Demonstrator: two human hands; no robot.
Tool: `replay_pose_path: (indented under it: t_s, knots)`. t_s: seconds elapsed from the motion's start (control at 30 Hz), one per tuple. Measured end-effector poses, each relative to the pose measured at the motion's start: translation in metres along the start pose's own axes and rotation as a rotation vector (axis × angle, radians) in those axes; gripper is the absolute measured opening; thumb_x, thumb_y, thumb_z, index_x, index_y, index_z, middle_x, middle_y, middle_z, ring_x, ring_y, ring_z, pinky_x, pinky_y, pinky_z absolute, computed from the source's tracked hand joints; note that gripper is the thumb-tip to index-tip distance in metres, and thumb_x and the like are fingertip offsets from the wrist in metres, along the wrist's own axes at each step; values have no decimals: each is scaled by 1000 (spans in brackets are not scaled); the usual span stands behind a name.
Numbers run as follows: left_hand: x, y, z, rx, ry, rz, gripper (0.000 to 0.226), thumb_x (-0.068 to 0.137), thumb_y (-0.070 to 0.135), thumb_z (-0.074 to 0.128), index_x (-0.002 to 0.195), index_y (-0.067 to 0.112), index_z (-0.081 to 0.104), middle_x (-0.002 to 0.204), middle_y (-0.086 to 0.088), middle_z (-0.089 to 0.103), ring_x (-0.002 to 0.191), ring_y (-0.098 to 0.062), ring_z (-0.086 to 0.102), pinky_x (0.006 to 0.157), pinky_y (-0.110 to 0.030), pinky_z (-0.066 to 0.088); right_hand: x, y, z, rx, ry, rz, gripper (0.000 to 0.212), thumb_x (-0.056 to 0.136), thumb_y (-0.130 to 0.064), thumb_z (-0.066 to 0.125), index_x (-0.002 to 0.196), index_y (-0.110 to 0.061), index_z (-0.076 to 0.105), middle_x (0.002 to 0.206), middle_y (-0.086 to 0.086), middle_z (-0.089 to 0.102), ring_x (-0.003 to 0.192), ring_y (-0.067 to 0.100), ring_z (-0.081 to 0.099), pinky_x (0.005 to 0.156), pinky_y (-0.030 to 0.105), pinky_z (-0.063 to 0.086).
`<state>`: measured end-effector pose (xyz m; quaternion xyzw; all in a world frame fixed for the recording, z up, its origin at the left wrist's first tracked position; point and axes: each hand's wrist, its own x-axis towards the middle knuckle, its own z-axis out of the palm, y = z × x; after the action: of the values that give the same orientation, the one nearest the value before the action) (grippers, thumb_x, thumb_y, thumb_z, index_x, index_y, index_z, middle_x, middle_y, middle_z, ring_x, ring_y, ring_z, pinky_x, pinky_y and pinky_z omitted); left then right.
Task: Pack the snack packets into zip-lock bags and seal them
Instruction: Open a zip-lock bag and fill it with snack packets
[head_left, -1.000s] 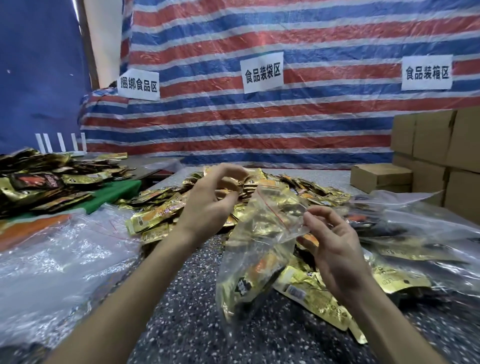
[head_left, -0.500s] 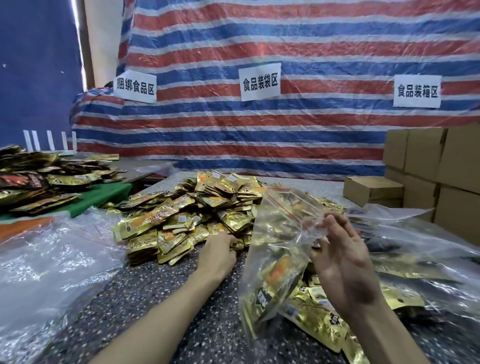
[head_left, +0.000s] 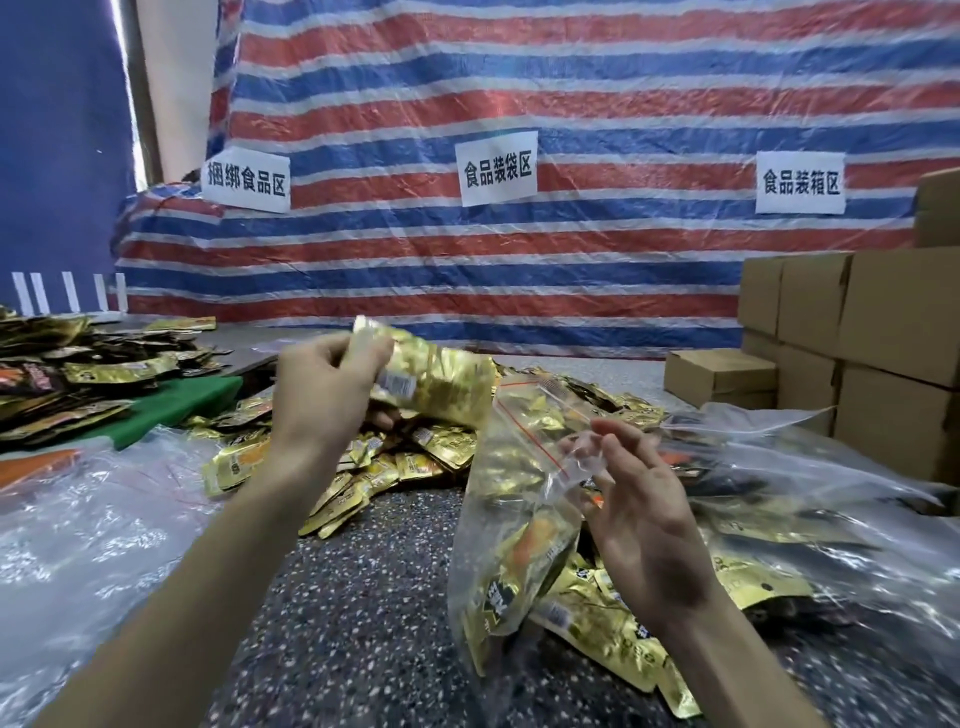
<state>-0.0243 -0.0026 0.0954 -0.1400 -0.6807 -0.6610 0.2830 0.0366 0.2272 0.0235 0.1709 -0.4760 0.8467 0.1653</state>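
Raised off the heap since half a second ago, with left hand (head_left: 317, 395) gripping one crinkled gold foil snack packet (head_left: 441, 379) just left of the bag mouth. Spread over speckled dark stone tabletop (head_left: 353, 623): broad heap of gold foil packets (head_left: 415, 457). Hanging above its near edge: clear plastic zip-lock bag (head_left: 509, 519) with red seal strip, partly filled, top edge pinched by right hand (head_left: 649, 535), other fingers loosely spread.

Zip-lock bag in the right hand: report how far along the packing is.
Done: a few packets lie in the bottom of the zip-lock bag. In hand: the right hand pinches its open mouth while the left hand grips a gold packet just beside it. Left: that packet goes in, the bag is unsealed, and a loose pile waits on the table.
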Motion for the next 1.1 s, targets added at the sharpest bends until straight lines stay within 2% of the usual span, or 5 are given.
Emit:
replay_pose_path:
  t_s: [0.23,0.5,0.73,0.9,1.1]
  knots:
    - [-21,87,15,-95,-65,246,20,96,18,64,79,10,71,70,-4,72,53,-19,68,38,-24,46,-2,1,3,18,-20,5,19,80,-15,63,93,-22,75,100,8,67,106,26,61,106,54,40]
    - [-27,76,49,534,-216,329,28,88,13,64,63,3,67,56,-12,64,40,-16,49,35,-26,38,-3,-3,6,33,-36,-15,23,71,-13,69,91,-21,78,95,3,71,91,15,69,99,46,43]
    - [-40,58,55,1091,-457,436,41,93,50,56,69,19,69,57,9,60,55,-9,57,51,-24,39,-4,-2,4,-13,-93,-42,23,75,-21,82,98,-20,77,99,0,71,96,13,69,93,36,49]
    - [-37,58,35,1023,-747,340,88,74,91,16,55,16,59,42,13,41,35,-7,33,37,-15,25,-3,-3,3,-68,-58,-83,27,72,-23,83,98,-22,78,104,4,72,104,17,68,98,34,48]
    - [-32,65,5,763,-1087,317,37,75,64,63,73,27,68,77,15,65,73,3,57,62,-11,42,-2,-2,2,-88,-20,-103,28,76,-20,65,102,-17,77,109,4,74,107,15,67,94,34,43]
